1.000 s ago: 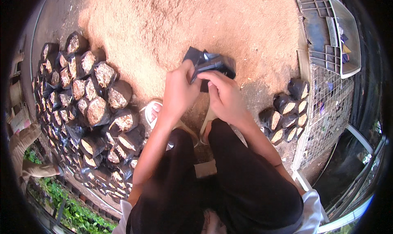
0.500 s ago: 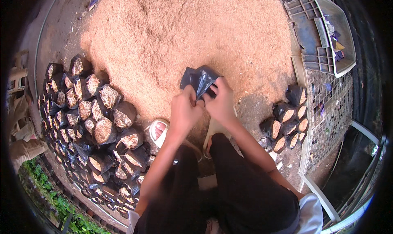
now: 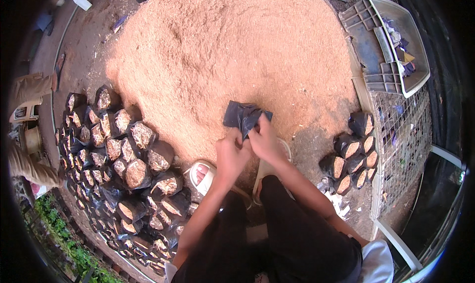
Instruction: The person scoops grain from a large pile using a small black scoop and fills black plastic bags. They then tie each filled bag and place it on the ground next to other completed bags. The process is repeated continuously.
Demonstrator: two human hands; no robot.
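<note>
from the head view, looking down over the person's lap, i see the black plastic bag (image 3: 245, 115) in front of the knees, over the near edge of the sawdust heap (image 3: 237, 50). half a second ago the right hand (image 3: 267, 142) was up at the bag's side with the film bunched and shiny; now it has drawn in close to the left hand (image 3: 232, 152), and more of the bag's flat, dark face shows beyond them. the whole scene also sits lower in the view, so part of that shift is the head's. as i judge it, the work is at the bag's near edge, with nothing seen inside it.

the left fingers pinch the near edge; the right fingers, slightly blurred, seem pressed on the film at its right side. the plastic is thin and limp, creased between the hands, squarer at the far left corner.

the heap is a fine, pale orange-brown mound. filled bags (image 3: 135, 174) crowd the ground at the left, squat black cylinders with coarse, straw-coloured tops; a smaller group of bags (image 3: 354, 152) stands at the right, beside stiff wire mesh (image 3: 403, 139) and a ribbed grey crate (image 3: 419, 55).
</note>
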